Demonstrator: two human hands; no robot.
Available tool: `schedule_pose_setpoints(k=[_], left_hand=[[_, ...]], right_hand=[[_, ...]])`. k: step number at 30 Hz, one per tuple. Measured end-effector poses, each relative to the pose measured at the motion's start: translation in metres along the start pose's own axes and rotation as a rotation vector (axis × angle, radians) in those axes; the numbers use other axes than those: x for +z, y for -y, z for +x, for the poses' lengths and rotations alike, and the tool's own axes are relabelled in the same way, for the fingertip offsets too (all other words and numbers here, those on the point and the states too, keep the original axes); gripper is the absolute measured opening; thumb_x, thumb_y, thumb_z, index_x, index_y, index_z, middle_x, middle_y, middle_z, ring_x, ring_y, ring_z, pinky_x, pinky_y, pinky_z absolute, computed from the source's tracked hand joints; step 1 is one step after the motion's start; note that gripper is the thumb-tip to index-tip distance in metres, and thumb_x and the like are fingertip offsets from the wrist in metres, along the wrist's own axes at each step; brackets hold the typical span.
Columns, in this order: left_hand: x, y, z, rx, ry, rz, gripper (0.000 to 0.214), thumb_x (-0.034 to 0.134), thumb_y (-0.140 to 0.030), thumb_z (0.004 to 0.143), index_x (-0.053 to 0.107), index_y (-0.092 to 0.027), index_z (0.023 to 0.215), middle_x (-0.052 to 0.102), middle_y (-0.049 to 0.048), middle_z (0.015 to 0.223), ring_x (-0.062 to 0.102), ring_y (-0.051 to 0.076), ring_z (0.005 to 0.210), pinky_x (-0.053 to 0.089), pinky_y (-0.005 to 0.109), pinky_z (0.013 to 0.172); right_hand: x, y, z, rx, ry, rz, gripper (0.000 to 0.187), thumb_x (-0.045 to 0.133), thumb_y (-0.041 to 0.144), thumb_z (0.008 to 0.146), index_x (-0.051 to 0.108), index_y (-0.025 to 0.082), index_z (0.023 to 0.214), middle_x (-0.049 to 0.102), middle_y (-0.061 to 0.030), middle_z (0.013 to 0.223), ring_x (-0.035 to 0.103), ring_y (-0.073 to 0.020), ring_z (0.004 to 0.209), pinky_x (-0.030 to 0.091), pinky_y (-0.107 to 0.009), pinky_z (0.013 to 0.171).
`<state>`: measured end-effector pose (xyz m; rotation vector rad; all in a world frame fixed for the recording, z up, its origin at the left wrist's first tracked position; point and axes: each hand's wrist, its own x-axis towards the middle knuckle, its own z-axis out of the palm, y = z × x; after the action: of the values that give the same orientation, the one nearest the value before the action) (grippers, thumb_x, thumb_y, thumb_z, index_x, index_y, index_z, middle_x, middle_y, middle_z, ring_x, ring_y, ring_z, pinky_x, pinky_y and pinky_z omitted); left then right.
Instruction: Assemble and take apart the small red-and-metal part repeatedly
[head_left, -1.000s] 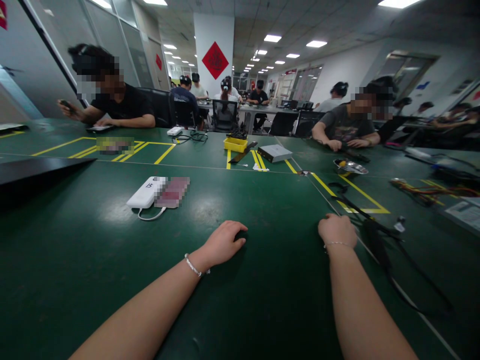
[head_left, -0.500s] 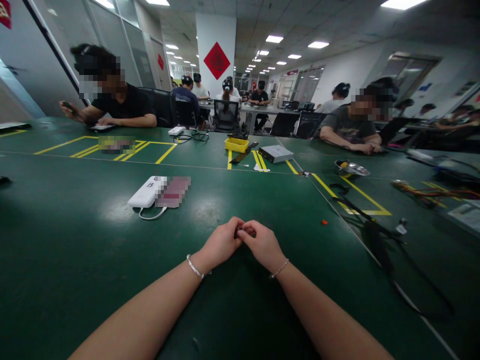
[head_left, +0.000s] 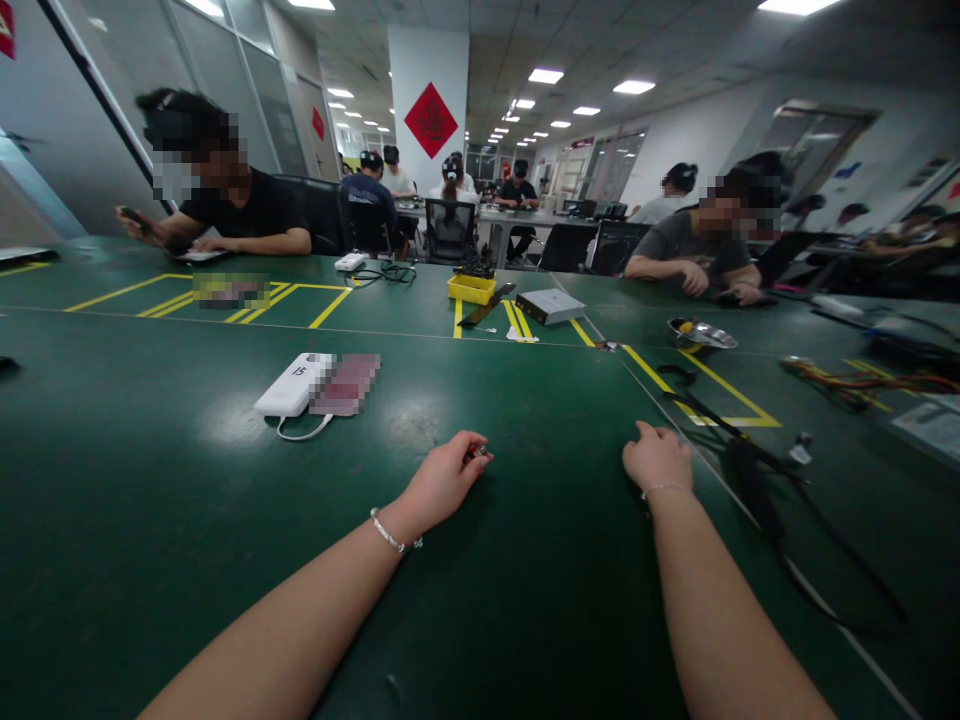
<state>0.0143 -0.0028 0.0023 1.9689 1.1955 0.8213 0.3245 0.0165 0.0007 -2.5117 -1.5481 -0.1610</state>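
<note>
My left hand (head_left: 444,480) rests on the green table (head_left: 187,520) near the middle, fingers curled and pinching a small dark part (head_left: 478,452) at the fingertips. My right hand (head_left: 658,458) lies further right on the table, fingers curled downward over the spot where a small red piece lay; what is under them is hidden. Both wrists wear thin bracelets. A black cable bundle (head_left: 742,455) lies just right of my right hand.
A white power bank (head_left: 292,385) with a cable lies ahead to the left. Further off stand a yellow bin (head_left: 471,288), a grey box (head_left: 550,305) and a metal bowl (head_left: 701,333). Other people sit around the table's far side. Coloured wires (head_left: 862,385) lie at right.
Half a second ago both hands met at the centre over the small part. My right hand has since moved right, onto the spot of the small red piece. My left hand stayed.
</note>
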Motion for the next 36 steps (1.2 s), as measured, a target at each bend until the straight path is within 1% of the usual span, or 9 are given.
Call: schedule_pose_setpoints(k=[3,7,9,12,15,19,24,29,36], left_hand=[[-0.001,0.000,0.001,0.010,-0.004,0.030,0.026,0.042,-0.026,0.080,0.046,-0.020,0.105,0.062,0.0028,0.094,0.057,0.014,0.086,0.044,0.029,0.077],[-0.002,0.001,0.001,0.024,-0.011,0.019,0.030,0.040,-0.028,0.081,0.045,-0.021,0.110,0.061,0.0035,0.097,0.057,0.015,0.087,0.044,0.029,0.078],[-0.001,0.001,0.002,0.029,-0.014,-0.005,0.030,0.039,-0.027,0.082,0.043,-0.022,0.112,0.061,0.0032,0.097,0.057,0.014,0.086,0.044,0.028,0.076],[0.000,0.001,0.002,0.029,-0.031,-0.073,0.028,0.040,-0.026,0.082,0.041,-0.021,0.109,0.062,0.0023,0.096,0.058,0.012,0.082,0.045,0.026,0.073],[0.001,0.001,0.001,0.031,-0.066,-0.084,0.021,0.044,-0.026,0.080,0.042,-0.020,0.100,0.062,0.0015,0.091,0.058,0.011,0.074,0.045,0.024,0.066],[-0.001,-0.001,-0.001,0.055,-0.108,0.014,0.019,0.046,-0.028,0.078,0.045,-0.019,0.095,0.060,-0.0005,0.078,0.056,0.011,0.066,0.043,0.023,0.060],[-0.003,-0.005,-0.002,0.125,-0.102,0.063,0.018,0.047,-0.028,0.079,0.051,-0.020,0.095,0.057,-0.0025,0.073,0.053,0.010,0.064,0.041,0.022,0.060],[-0.004,-0.007,-0.003,0.148,-0.086,0.058,0.014,0.047,-0.025,0.079,0.053,-0.020,0.091,0.057,-0.0032,0.072,0.052,0.009,0.063,0.040,0.020,0.060],[-0.004,-0.008,-0.004,0.154,-0.140,0.109,0.014,0.049,-0.026,0.077,0.053,-0.019,0.089,0.055,-0.0037,0.067,0.050,0.008,0.059,0.038,0.020,0.057]], right_hand=[[0.001,-0.011,0.005,0.042,0.115,-0.015,0.036,0.038,0.014,0.070,0.059,0.013,0.099,0.054,-0.0195,0.101,0.051,-0.0287,0.093,0.040,-0.038,0.072],[-0.010,0.016,-0.008,-0.014,0.126,0.103,0.028,0.041,0.014,0.069,0.064,0.014,0.084,0.057,-0.0160,0.094,0.055,-0.0247,0.081,0.040,-0.035,0.067],[-0.017,0.040,-0.021,-0.139,0.160,0.311,0.023,0.045,0.019,0.069,0.063,0.017,0.082,0.059,-0.0106,0.090,0.055,-0.0203,0.078,0.040,-0.033,0.068],[-0.024,0.076,-0.047,-0.264,0.382,0.802,0.020,0.051,0.024,0.066,0.061,0.018,0.082,0.061,-0.0035,0.078,0.055,-0.0144,0.070,0.041,-0.028,0.066],[-0.030,0.102,-0.072,-0.252,0.645,1.212,0.018,0.058,0.023,0.062,0.060,0.017,0.078,0.061,-0.0013,0.073,0.053,-0.0119,0.067,0.040,-0.027,0.066],[-0.035,0.114,-0.087,-0.214,0.859,1.483,0.019,0.065,0.021,0.058,0.060,0.016,0.076,0.059,-0.0005,0.071,0.050,-0.0091,0.062,0.038,-0.025,0.062],[-0.035,0.112,-0.084,-0.140,0.862,1.641,0.015,0.064,0.026,0.062,0.059,0.015,0.070,0.057,0.0004,0.065,0.046,-0.0067,0.054,0.034,-0.023,0.053],[-0.030,0.112,-0.084,-0.078,0.912,1.760,0.016,0.062,0.030,0.066,0.059,0.015,0.072,0.057,0.0001,0.066,0.049,-0.0072,0.058,0.037,-0.023,0.058],[-0.027,0.116,-0.086,-0.019,0.899,1.775,0.016,0.064,0.030,0.065,0.058,0.016,0.069,0.058,0.0005,0.065,0.051,-0.0072,0.057,0.039,-0.024,0.058]])
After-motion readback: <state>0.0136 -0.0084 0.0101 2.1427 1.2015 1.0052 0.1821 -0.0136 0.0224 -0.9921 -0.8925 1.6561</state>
